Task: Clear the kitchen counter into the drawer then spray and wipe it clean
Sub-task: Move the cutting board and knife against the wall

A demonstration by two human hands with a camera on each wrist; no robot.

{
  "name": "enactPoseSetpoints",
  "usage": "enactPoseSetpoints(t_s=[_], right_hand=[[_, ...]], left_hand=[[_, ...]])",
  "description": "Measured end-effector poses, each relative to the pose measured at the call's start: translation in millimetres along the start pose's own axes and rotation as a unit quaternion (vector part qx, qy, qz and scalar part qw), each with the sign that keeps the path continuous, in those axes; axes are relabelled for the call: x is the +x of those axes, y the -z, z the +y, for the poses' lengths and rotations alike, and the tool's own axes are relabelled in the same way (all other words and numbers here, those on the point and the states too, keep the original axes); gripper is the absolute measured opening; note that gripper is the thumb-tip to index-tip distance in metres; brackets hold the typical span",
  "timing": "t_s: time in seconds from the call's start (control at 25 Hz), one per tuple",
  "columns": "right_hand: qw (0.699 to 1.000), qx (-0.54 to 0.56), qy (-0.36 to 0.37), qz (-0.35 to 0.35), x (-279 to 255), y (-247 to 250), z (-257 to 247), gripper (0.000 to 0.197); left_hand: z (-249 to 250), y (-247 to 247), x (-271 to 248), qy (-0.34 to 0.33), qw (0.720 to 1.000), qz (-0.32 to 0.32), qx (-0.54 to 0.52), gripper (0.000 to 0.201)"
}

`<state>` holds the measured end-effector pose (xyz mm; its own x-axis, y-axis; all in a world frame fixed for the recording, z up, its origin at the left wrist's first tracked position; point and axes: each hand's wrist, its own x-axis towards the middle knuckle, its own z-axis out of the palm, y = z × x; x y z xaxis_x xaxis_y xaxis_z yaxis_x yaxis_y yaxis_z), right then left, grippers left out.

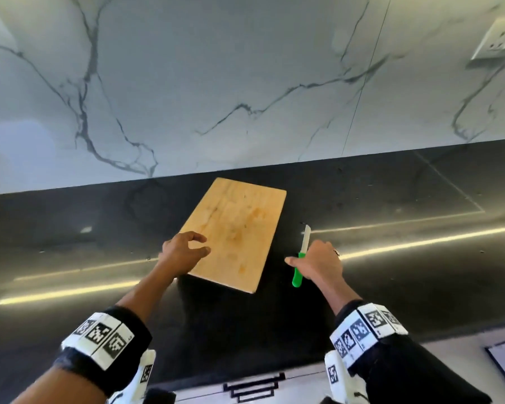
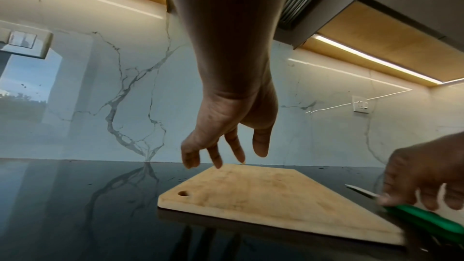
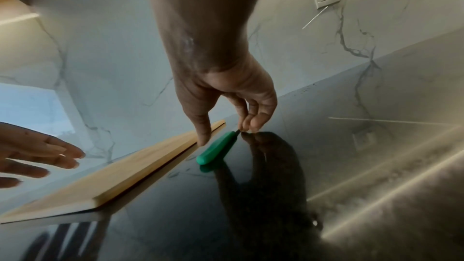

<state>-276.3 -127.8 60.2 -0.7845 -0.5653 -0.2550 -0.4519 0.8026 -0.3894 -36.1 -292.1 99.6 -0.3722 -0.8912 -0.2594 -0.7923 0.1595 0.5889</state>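
Note:
A wooden cutting board (image 1: 233,231) lies flat on the black counter (image 1: 391,293), with a small hole (image 2: 184,193) near one corner. My left hand (image 1: 187,249) hovers over the board's near left corner with its fingers (image 2: 216,156) loosely spread, holding nothing. To the right of the board lies a knife with a green handle (image 1: 297,277) and a pale blade (image 1: 306,237). My right hand (image 1: 318,260) reaches down onto it. The thumb (image 3: 203,138) is on the board side of the handle (image 3: 216,150), and the fingertips (image 3: 251,124) are where handle meets blade. The knife still rests on the counter.
A marble backsplash (image 1: 245,83) rises behind the counter, with a wall socket (image 1: 499,39) at the upper right. A black drawer handle (image 1: 254,387) shows below the counter's front edge. Thin inlaid lines (image 1: 449,193) mark a rectangle on the counter's right side.

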Motion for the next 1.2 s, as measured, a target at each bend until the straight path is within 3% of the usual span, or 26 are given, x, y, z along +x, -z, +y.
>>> enactPoseSetpoints(t_s=[0.12, 0.32, 0.4, 0.52, 0.6, 0.68, 0.84, 0.96, 1.0, 1.12, 1.2], right_hand=[[0.999, 0.024, -0.033, 0.012, 14, -9, -2, 0.042], [0.995, 0.064, -0.078, -0.017, 25, -8, -15, 0.033], [0.986, 0.149, -0.078, -0.010, 24, -9, -28, 0.031], [0.941, 0.328, -0.080, -0.027, 25, -16, -62, 0.033], [0.905, 0.409, -0.106, -0.043, 25, -22, -84, 0.029], [0.876, 0.455, -0.157, -0.042, 28, -25, -95, 0.023], [0.819, 0.530, -0.218, -0.028, 41, -25, -103, 0.032], [0.870, 0.467, -0.156, -0.005, 46, -21, -119, 0.023], [0.887, 0.445, -0.126, 0.013, 49, -16, -126, 0.023], [0.901, 0.426, -0.061, 0.050, 64, 15, -143, 0.031], [0.919, 0.389, -0.009, 0.059, 81, 43, -158, 0.035]], left_hand=[[-10, 7, 27, 0.058, 0.997, -0.004, 0.053, 0.043], [-23, 8, 65, 0.071, 0.994, -0.080, -0.023, 0.052], [-24, 8, 71, 0.077, 0.990, -0.094, -0.065, 0.056], [-26, 13, 85, 0.080, 0.982, -0.093, -0.141, 0.061], [-26, 14, 91, 0.101, 0.975, -0.078, -0.183, 0.051], [-23, 13, 93, 0.116, 0.972, -0.055, -0.199, 0.034], [-7, 20, 91, 0.123, 0.960, -0.079, -0.238, 0.028], [-4, 20, 89, 0.109, 0.954, -0.121, -0.254, 0.019], [-4, 20, 90, 0.099, 0.955, -0.128, -0.249, 0.023], [-2, 21, 102, 0.094, 0.950, -0.202, -0.220, 0.064], [4, 29, 112, 0.048, 0.950, -0.255, -0.174, 0.059]])
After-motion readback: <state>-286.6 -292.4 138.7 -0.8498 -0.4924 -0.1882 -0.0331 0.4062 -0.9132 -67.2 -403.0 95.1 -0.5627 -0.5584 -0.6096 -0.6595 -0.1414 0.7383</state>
